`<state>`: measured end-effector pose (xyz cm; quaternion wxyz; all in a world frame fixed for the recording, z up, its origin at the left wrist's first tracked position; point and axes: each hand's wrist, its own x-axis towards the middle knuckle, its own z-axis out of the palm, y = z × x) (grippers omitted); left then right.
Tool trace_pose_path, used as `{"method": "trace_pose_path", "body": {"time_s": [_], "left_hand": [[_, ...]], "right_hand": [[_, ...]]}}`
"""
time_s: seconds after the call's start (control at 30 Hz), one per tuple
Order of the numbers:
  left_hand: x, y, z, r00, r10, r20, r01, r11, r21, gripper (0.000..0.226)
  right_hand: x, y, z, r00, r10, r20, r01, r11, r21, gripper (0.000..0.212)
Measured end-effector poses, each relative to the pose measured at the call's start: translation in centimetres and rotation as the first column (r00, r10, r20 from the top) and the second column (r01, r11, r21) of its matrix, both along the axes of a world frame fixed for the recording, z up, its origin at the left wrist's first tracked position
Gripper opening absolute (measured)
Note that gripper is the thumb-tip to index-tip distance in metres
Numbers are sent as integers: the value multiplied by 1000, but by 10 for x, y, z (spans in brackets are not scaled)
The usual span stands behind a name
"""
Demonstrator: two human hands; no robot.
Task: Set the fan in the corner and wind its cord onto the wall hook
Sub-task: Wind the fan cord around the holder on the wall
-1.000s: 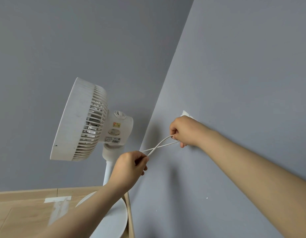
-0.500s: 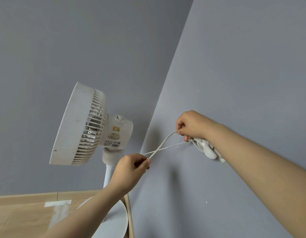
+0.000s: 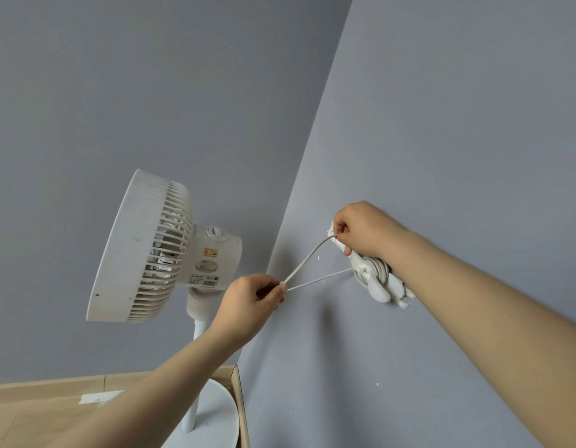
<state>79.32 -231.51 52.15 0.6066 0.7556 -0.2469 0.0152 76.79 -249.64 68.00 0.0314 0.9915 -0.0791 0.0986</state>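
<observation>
A white pedestal fan [image 3: 144, 250] stands in the corner of two grey walls, its round base [image 3: 212, 418] on the wooden floor. A white hook [image 3: 378, 291] is fixed to the right wall with several turns of white cord [image 3: 372, 270] around it. My right hand [image 3: 361, 231] pinches the cord at the top of the hook. My left hand [image 3: 251, 302] pinches a loop of the same cord [image 3: 307, 257] lower left, and two strands stretch between the hands.
Wooden floor [image 3: 37, 412] shows at the bottom left with a strip of pale tape [image 3: 99, 397] on it. A wooden skirting [image 3: 243, 412] runs along the foot of the right wall beside the fan base.
My right hand rose from below the hook to its top, carrying the cord around it. The coiled cord and hook came into view. The left hand stayed about where it was.
</observation>
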Motion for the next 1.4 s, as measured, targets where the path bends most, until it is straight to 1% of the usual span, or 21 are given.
{"method": "trace_pose_path", "body": {"time_s": [0.13, 0.33, 0.53, 0.67, 0.73, 0.83, 0.97, 1.07, 1.2, 1.3, 1.4], "left_hand": [[-4, -2, 4, 1000, -1, 11, 2, 1000, -7, 20], [-9, 0, 11, 1000, -2, 26, 2, 1000, -5, 20], [-13, 2, 19, 998, 6, 63, -8, 1000, 26, 20], [-18, 5, 24, 996, 19, 85, -22, 999, 45, 20], [-20, 7, 26, 995, 20, 93, -25, 999, 49, 19], [-24, 10, 29, 995, 12, 103, -18, 998, 55, 19], [-28, 14, 34, 991, -6, 130, -3, 998, 70, 18], [-33, 16, 36, 987, -26, 158, 12, 996, 94, 19], [-40, 19, 35, 984, -44, 174, 25, 994, 109, 17], [-46, 22, 38, 978, -51, 202, 25, 991, 132, 14], [-52, 23, 41, 973, -63, 222, 34, 991, 131, 12]], "right_hand": [[-5, 0, 2, 999, -25, 44, 24, 999, 23, 24], [-14, 2, 4, 995, -11, 101, 7, 999, 37, 22], [-28, 8, 10, 988, 5, 154, -20, 995, 98, 24], [-41, 10, 12, 975, 0, 224, -34, 988, 150, 23], [-49, 11, 11, 966, -6, 259, -39, 985, 169, 21], [-64, 16, 8, 955, -10, 295, -43, 984, 172, 12], [-82, 18, 4, 955, -33, 295, -19, 985, 172, 9], [-94, 15, -4, 945, -28, 325, -28, 986, 165, 8], [-107, 17, -13, 940, -25, 340, -43, 980, 193, 11], [-116, 19, -17, 946, -23, 323, -54, 972, 229, 12], [-125, 20, -20, 957, -38, 288, -53, 952, 300, 8]]}}
